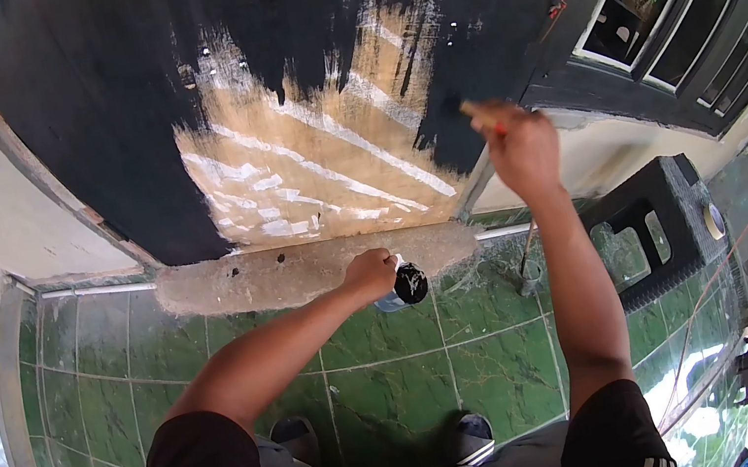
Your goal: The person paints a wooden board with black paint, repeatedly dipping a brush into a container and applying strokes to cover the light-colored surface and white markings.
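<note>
My left hand (372, 276) is closed on the edge of a small cup (411, 283) with black paint in it, held out over the threshold. Raised to the right, my right hand (522, 147) grips a paintbrush (473, 110), its head up against the dark surface. That upright panel (93, 113) is coated black around a bare tan patch (321, 158). White diagonal streaks and short white dabs cross the patch. Ragged black brush marks form its upper edge.
A black plastic stool (675, 180) lies tipped at the right, with a roll of tape (714, 221) on it. Green tiles (372, 334) cover the floor, where my sandalled feet stand. A louvred window (694, 7) is at upper right. A thin stick (528, 251) is beside my right forearm.
</note>
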Tool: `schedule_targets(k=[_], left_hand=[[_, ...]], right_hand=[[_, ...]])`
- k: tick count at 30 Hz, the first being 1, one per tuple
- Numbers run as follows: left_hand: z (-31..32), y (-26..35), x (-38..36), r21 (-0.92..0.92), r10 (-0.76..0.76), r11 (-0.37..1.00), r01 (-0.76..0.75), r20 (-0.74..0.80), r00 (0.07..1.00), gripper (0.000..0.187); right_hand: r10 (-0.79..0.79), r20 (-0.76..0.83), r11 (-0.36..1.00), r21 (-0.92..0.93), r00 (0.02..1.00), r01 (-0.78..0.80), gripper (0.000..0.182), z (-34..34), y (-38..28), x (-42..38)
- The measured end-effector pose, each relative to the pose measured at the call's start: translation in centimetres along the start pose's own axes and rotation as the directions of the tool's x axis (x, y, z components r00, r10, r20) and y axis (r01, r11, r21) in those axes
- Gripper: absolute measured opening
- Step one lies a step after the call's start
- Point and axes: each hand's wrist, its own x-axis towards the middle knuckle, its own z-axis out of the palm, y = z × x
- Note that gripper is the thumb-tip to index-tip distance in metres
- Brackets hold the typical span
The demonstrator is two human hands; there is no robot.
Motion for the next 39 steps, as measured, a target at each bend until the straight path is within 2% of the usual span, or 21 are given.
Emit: schedule_targets(k=[2,5,7,9,11,13,16,17,19,20,22,24,25,27,29,30,32,34,35,37,39], left_hand=[[-0.2,0.3,-0.1,-0.041,-0.011,0.999,0.012,0.006,1.0,0.032],[-0.3,-0.1,0.6,-0.051,0.009,0.999,-0.008,0.012,1.0,0.033],[-0.7,-0.1,0.7,-0.045,0.012,0.999,-0.012,0.007,1.0,0.033],[-1.6,0.7,0.4,-0.041,0.005,0.999,-0.005,-0.009,1.0,0.034],[-1.5,0.3,0.9,-0.051,0.008,0.999,-0.01,-0.026,1.0,0.034],[-1.9,0.4,0.9,-0.033,0.017,0.999,-0.019,-0.048,0.999,0.035],[-2.1,0.8,0.7,-0.008,0.042,0.999,-0.043,-0.075,0.996,0.035],[-2.1,0.9,0.7,-0.025,0.045,0.999,-0.047,-0.081,0.996,0.036],[-1.8,0.8,0.5,-0.04,0.058,0.997,-0.062,-0.1,0.993,0.036],[-1.5,0.5,0.6,-0.032,0.072,0.997,-0.076,-0.113,0.991,0.036],[-1.3,0.2,0.6,-0.031,0.073,0.997,-0.077,-0.1,0.992,0.037],[-1.4,0.0,0.8,-0.045,0.052,0.998,-0.054,-0.058,0.997,0.036],[-1.6,0.1,0.9,-0.041,0.05,0.998,-0.053,-0.06,0.997,0.036],[-1.6,0.3,0.7,-0.037,0.044,0.998,-0.046,-0.057,0.997,0.036],[-1.5,0.3,0.6,-0.046,0.054,0.997,-0.057,-0.061,0.997,0.036],[-1.6,0.3,0.6,-0.052,0.058,0.997,-0.062,-0.066,0.996,0.036],[-1.6,0.5,0.4,-0.035,0.07,0.997,-0.073,-0.085,0.994,0.035],[-1.8,0.9,0.3,-0.038,0.069,0.997,-0.072,-0.084,0.994,0.035],[-1.9,1.0,0.4,-0.05,0.06,0.997,-0.064,-0.074,0.995,0.035],[-2.0,1.3,0.2,-0.052,0.058,0.997,-0.062,-0.07,0.996,0.035],[-2.0,1.5,0.0,-0.023,0.078,0.997,-0.08,-0.076,0.994,0.035]], right_hand=[[-0.044,-0.269,0.998,-0.056,0.962,0.029,0.022,-1.2,-0.8,1.5],[-0.163,-0.39,0.979,-0.181,0.906,0.098,0.018,-0.1,-1.3,0.1],[-0.147,-0.174,0.978,-0.173,0.974,0.117,0.018,2.8,-0.9,-2.8],[-0.115,0.02,0.983,-0.14,0.993,0.117,0.019,6.3,-0.3,-7.0],[-0.064,0.221,0.995,-0.055,0.973,0.078,0.021,7.7,-0.2,-9.4],[-0.02,0.459,0.999,0.051,0.888,-0.004,0.023,7.5,-1.0,-9.5],[-0.038,0.363,0.999,0.012,0.931,0.036,0.022,5.2,-1.5,-5.2],[-0.027,0.238,0.996,0.085,0.971,0.007,0.022,5.0,-1.0,-3.2],[-0.061,-0.042,0.993,0.098,0.997,0.065,0.018,1.0,-1.9,1.4],[-0.071,-0.198,0.996,0.042,0.978,0.081,0.018,-0.5,-2.7,3.1],[-0.104,-0.486,0.994,-0.076,0.868,0.076,0.017,-2.3,-3.9,4.9],[-0.172,-0.483,0.982,-0.15,0.859,0.112,0.017,-1.4,-3.7,4.3],[-0.204,-0.48,0.974,-0.186,0.853,0.128,0.017,-0.5,-3.5,3.6],[-0.196,-0.213,0.966,-0.21,0.957,0.151,0.014,2.9,-3.2,0.0],[-0.255,-0.034,0.946,-0.215,0.966,0.242,0.015,6.1,-2.6,-4.9],[-0.231,0.086,0.958,-0.156,0.969,0.242,0.016,7.6,-2.3,-7.2],[-0.173,0.334,0.981,-0.028,0.926,0.193,0.018,9.2,-1.7,-9.5],[-0.124,0.572,0.992,0.088,0.811,0.089,0.02,8.9,-1.3,-9.5],[0.016,0.616,0.993,-0.103,0.788,0.06,0.021,9.2,-0.8,-8.6],[0.022,0.422,0.989,-0.139,0.906,0.041,0.02,6.4,-0.2,-4.7],[-0.017,0.106,0.996,0.084,0.994,0.008,0.02,2.7,-0.4,-1.6]])
